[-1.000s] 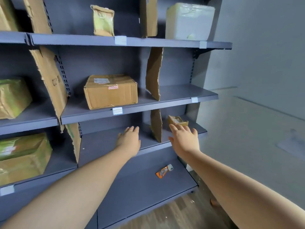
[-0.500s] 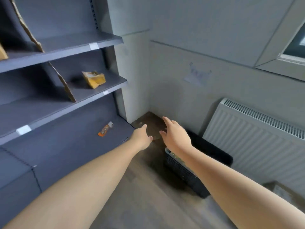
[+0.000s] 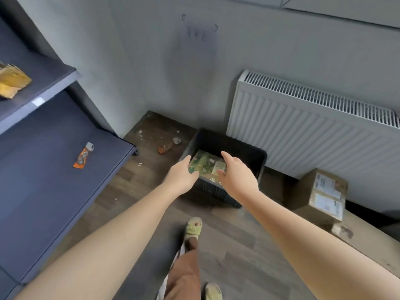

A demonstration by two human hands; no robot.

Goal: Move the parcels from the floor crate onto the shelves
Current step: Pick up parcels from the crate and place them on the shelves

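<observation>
Both hands were seen open, fingers extended: left hand [image 3: 180,174] and right hand [image 3: 236,173] were held either side of the green parcel [image 3: 205,163], contact not discernible. Parcel was located in the black crate [image 3: 229,144] on the floor, near the shelves [image 3: 54,180].

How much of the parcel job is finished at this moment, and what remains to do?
Done: a yellow-brown parcel and a small orange packet lie on the shelves. In hand: the left hand and right hand, both open, reach on either side of the green parcel in the black crate; it is not lifted yet. Left: shelve that parcel; whether others lie under it cannot be seen.
</observation>
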